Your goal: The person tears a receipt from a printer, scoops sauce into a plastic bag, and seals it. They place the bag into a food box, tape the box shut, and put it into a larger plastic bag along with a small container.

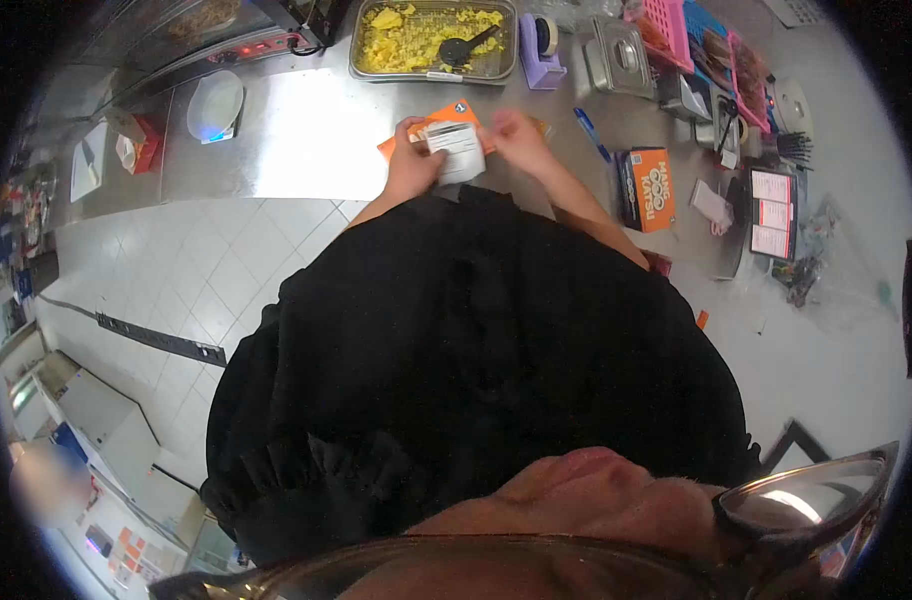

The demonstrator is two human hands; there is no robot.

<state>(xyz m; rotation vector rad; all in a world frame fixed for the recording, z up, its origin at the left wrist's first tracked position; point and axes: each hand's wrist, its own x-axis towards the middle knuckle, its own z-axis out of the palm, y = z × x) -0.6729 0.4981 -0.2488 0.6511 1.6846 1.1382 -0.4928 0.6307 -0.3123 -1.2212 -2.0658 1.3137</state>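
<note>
Glasses [796, 505], black top [476, 350], hands [412, 160] [521, 135] pinching white slip [458, 152], orange box [648, 190], egg tray [357, 45]

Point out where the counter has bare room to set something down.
Bare steel counter between the white dish, food tray and left hand. Crowded right of the paper slip and right hand: orange box, baskets.

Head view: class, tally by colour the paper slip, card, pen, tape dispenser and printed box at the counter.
White: 1, paper slip
Orange: 2, card, printed box
Blue: 1, pen
Purple: 1, tape dispenser
Total: 5
</note>
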